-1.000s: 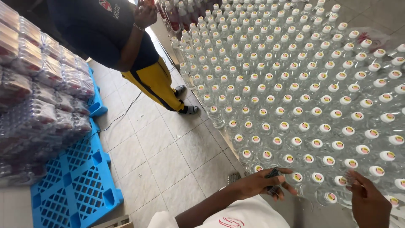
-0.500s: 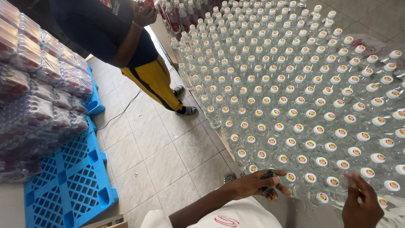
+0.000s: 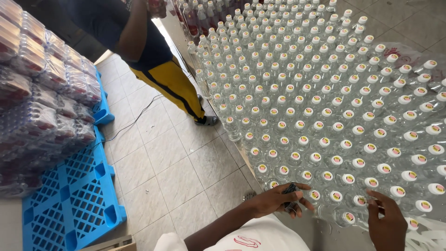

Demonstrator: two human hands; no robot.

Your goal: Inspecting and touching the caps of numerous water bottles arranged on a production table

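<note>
A large block of clear plastic bottles (image 3: 320, 107) with white caps stands upright on the tiled floor, filling the right of the head view. My left hand (image 3: 278, 200) is at the block's near corner, fingers curled around a small dark object (image 3: 290, 190) beside the nearest bottles. My right hand (image 3: 388, 223) hovers over the front row, fingertips touching a capped bottle (image 3: 360, 201) and the loose clear plastic film (image 3: 427, 232) there. My white sleeve shows at the bottom edge.
Another person in a dark top and yellow trousers (image 3: 172, 83) stands at the block's left side. Stacked shrink-wrapped packs (image 3: 37, 102) sit on a blue plastic pallet (image 3: 74, 200) at the left. Beige floor tiles (image 3: 172, 158) lie between. A thin cable runs across them.
The view has shifted, so the bottles and the other person sit higher and closer. My right hand moved left onto the front-row bottles. My left hand keeps the dark object.
</note>
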